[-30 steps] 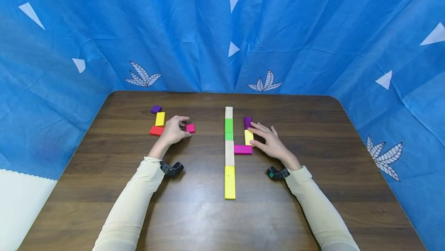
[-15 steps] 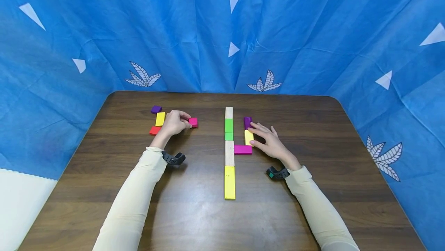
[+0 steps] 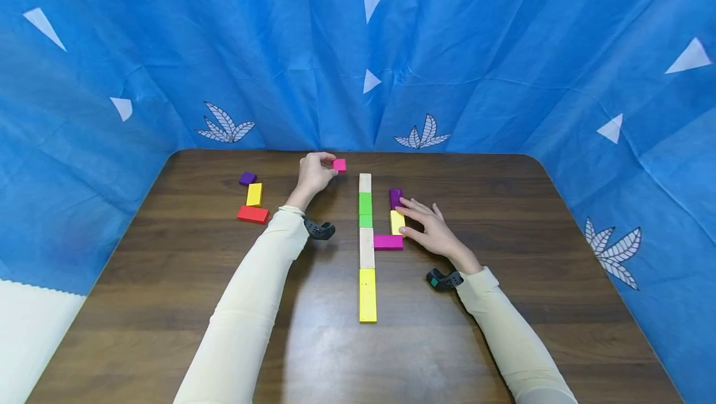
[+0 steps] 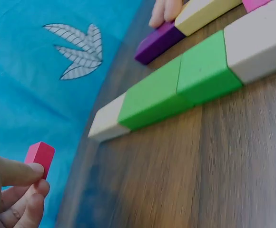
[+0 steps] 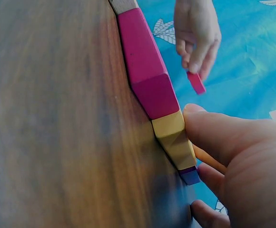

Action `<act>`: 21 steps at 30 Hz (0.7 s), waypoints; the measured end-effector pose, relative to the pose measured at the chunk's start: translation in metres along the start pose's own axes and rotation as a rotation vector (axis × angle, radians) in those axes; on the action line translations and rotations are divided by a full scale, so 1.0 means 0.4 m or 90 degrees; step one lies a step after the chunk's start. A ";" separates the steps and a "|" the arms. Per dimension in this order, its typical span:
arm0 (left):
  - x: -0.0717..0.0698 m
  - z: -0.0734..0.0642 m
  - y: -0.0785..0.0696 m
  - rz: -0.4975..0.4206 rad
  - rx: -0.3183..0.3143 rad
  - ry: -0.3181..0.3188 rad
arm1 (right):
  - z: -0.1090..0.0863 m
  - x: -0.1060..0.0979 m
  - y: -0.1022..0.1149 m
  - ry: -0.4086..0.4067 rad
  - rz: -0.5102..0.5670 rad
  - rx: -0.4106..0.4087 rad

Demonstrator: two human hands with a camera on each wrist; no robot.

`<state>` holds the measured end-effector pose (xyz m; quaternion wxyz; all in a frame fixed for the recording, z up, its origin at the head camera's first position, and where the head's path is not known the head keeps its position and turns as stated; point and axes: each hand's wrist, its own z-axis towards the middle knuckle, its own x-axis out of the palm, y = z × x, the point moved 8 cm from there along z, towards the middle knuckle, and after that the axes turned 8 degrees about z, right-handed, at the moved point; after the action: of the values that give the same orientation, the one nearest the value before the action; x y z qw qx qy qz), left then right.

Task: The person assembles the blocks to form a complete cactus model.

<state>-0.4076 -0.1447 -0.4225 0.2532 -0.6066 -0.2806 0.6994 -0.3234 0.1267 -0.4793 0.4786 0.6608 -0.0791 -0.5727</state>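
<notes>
Carrying pink block (image 3: 339,165) rightward, left grip (image 3: 314,175) pinches it, closing gap to far white block (image 3: 365,183); right grip (image 3: 436,233), unclenched, touches yellow block (image 3: 397,222), purple block (image 3: 395,197).

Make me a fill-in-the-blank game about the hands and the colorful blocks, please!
1. The grip that pinches the small pink block is the person's ____ one.
2. Next to the right grip, a yellow block sits between the dark pink block and a ____ block.
3. The end block of the long row, nearest the person, is ____.
4. Between the row's two white blocks lie two ____ blocks.

Missing words: left; purple; yellow; green.
</notes>
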 end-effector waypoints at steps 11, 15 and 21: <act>0.079 0.038 -0.061 0.025 0.015 -0.019 | 0.001 -0.003 -0.003 -0.004 -0.005 0.007; 0.099 0.044 -0.065 0.043 0.015 -0.019 | 0.002 -0.002 0.003 -0.001 -0.002 0.005; 0.121 0.046 -0.074 0.058 0.026 -0.009 | -0.003 -0.003 0.003 -0.002 0.002 0.011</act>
<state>-0.4320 -0.0916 -0.4343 0.2313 -0.6083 -0.2400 0.7203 -0.3222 0.1273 -0.4777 0.4738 0.6638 -0.0857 -0.5722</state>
